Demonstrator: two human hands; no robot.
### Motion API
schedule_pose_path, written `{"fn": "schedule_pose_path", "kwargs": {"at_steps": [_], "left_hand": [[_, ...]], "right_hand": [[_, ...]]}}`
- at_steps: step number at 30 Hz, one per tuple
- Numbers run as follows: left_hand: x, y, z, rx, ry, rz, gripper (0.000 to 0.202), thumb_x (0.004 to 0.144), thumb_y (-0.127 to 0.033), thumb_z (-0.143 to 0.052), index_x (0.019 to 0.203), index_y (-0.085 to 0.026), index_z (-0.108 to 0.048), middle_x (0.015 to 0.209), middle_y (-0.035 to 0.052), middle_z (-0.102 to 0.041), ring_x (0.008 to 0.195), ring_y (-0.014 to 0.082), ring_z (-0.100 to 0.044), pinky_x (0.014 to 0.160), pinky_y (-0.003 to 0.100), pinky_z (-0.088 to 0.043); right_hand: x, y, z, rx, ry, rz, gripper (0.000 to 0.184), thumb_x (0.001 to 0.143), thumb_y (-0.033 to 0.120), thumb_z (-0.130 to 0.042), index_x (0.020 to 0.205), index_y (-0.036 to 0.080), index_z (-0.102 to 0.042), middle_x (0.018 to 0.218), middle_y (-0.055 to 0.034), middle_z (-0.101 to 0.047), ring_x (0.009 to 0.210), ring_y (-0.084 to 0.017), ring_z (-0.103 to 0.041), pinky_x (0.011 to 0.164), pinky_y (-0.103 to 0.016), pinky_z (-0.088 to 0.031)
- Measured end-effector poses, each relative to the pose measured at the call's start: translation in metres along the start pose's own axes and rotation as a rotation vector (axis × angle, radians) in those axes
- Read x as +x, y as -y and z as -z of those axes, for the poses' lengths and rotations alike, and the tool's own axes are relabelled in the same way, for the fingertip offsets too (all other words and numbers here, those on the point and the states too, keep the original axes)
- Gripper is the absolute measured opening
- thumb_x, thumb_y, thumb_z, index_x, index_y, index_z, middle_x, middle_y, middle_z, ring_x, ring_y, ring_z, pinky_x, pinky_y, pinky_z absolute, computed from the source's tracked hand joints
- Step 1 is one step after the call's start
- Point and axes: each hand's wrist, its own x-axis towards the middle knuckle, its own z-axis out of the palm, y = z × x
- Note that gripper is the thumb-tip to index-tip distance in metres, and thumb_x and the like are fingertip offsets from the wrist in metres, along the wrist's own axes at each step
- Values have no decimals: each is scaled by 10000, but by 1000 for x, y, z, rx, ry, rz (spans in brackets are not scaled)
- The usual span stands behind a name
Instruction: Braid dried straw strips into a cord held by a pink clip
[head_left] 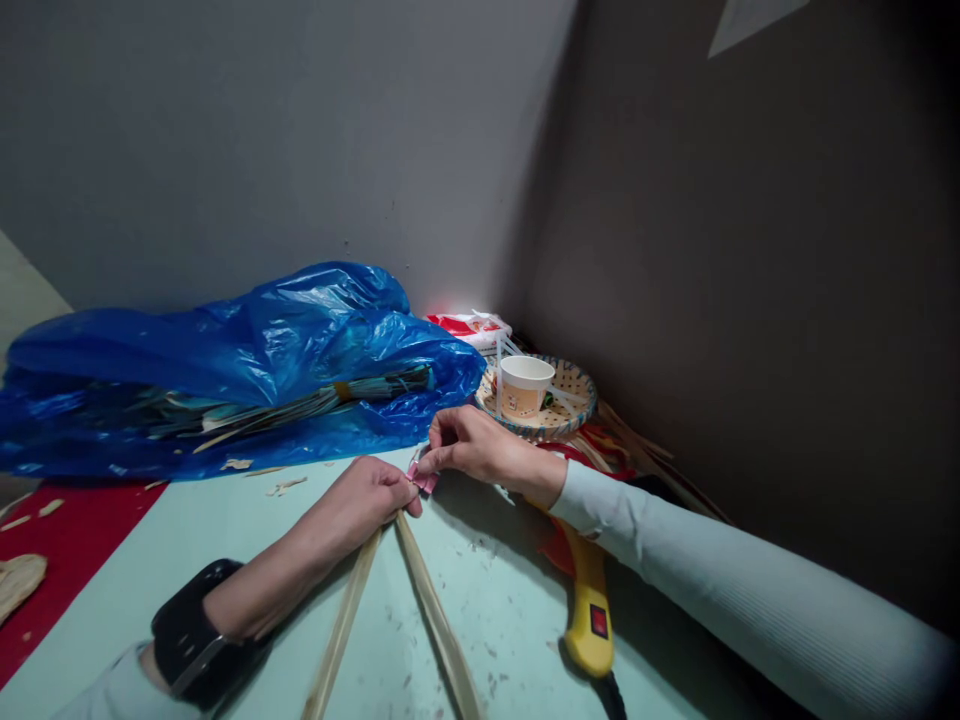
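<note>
My left hand (373, 488) is closed, its thumb and fingers pinching the upper ends of two pale flat plant-fibre strips (435, 610). The strips spread apart below it towards the near edge of the view. A small pink binder clip (424, 479) with a thin metal handle sits between my two hands, at the left fingertips. My right hand (474, 446) is closed on this clip with thumb and finger. The fingers partly hide both the clip and the strip ends. A black band (202, 630) is around my left wrist.
A blue plastic bag (247, 340) with a bundle of dried strips (322, 400) lies at the back left. Behind my right hand, a paper cup (525, 388) stands in a woven basket (577, 385). A yellow-handled tool (589, 610) with a red switch and black cord lies under my right forearm.
</note>
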Motion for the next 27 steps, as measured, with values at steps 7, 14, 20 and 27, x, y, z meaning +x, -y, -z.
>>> {"fn": "schedule_pose_path", "kwargs": {"at_steps": [7,14,20,27], "left_hand": [[-2,-7,0,-55,-2,-1,199,603,-308,-541,535,-160,-657,383,-99,-273,451,106,-205,507,289,-109],[-19,1,9,-166,46,34,249,616,-357,-631,484,-147,-644,343,-99,-281,387,69,-174,472,279,-75],[-43,13,13,-391,-23,13,317,729,-484,-623,683,-170,-620,416,-125,-304,385,48,-106,417,246,-41],[-80,0,6,-633,-24,-121,322,754,-443,-673,888,-153,-627,555,-84,-474,412,21,-129,398,203,-71]], "right_hand": [[1,-3,-2,-27,-14,12,289,677,353,-777,663,159,-563,685,-7,-649,661,-133,-580,547,-214,-348],[-2,2,-3,-95,-3,50,234,701,279,-755,662,168,-553,662,-4,-662,665,-145,-613,580,-221,-387],[-5,9,-8,-193,-10,71,155,723,238,-729,740,161,-596,676,-16,-659,702,-172,-610,597,-237,-402],[-49,32,-15,-330,-207,199,276,827,181,-611,1094,116,-582,1088,-161,-623,1051,-280,-532,890,-401,-395]]}}
